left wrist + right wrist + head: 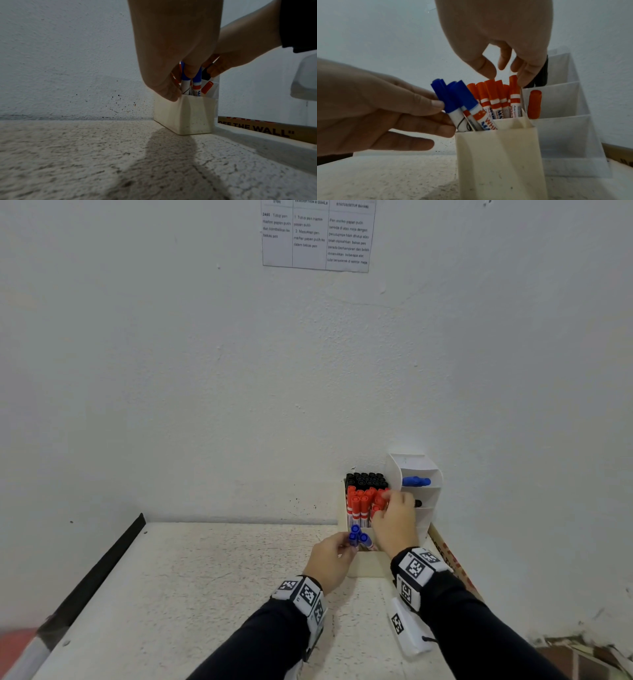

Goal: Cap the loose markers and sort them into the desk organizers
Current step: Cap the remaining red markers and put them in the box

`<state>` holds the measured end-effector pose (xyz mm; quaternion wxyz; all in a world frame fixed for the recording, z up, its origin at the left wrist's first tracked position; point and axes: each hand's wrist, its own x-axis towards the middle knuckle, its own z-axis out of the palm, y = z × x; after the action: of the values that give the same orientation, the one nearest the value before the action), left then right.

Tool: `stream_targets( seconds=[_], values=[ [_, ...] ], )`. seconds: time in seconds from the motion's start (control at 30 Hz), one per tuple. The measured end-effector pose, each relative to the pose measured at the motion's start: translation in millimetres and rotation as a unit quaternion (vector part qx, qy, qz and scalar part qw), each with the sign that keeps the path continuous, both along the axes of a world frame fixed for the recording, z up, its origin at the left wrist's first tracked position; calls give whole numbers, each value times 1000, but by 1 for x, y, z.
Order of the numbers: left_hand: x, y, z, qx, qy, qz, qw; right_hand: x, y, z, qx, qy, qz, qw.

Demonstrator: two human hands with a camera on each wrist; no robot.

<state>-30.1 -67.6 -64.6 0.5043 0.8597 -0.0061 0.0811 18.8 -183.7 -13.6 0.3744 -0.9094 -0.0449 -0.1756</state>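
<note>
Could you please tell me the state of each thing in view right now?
blue markers: capped, upright, pinched by left hand.
red markers: capped, upright behind them.
black markers: capped, upright at back.
cream organizer: upright, holding all three groups.
white tiered organizer: upright, partly filled.
right hand: relaxed fingers over red markers.

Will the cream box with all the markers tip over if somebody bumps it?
Probably not easily: the cream box stands flat on the table and is packed with red markers, so it likely feels heavy. The white organizer right beside it probably blocks tipping that way.
</note>
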Motion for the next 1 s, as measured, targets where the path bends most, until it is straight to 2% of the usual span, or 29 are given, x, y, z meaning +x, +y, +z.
stream_targets(
  seconds=[0.07, 0.17, 0.23, 0.37, 0.63, 0.8, 0.87, 0.93, 1.0],
  values=[
    [1, 0, -1, 6, -2, 4, 1000, -3, -1, -4, -2, 11, -33, 999],
    [1, -2, -2, 9, -7, 5, 1000, -1, -2, -8, 21, 68, 14, 997],
    [0, -2, -1, 9, -6, 4, 1000, 2, -4, -9, 12, 60, 27, 998],
    [1, -1, 0, 7, 0, 1, 1000, 11, -6, -14, 22, 11, 2, 1000],
    [1, 0, 2, 20, -6, -7, 1000, 21, -2, -12, 42, 63, -22, 997],
    [2, -7, 3, 43, -26, -15, 999, 0, -14, -18, 80, -8, -94, 992],
    [2, -10, 2, 40, -30, -10, 999, -4, -26, -24, 57, -32, -146, 987],
    [2, -12, 0, 32, -31, -1, 999, 1, -41, -24, 67, -26, -187, 980],
    [3, -14, -1, 29, -31, 7, 999, 7, -56, -17, 112, -1, -179, 977]
  ],
)
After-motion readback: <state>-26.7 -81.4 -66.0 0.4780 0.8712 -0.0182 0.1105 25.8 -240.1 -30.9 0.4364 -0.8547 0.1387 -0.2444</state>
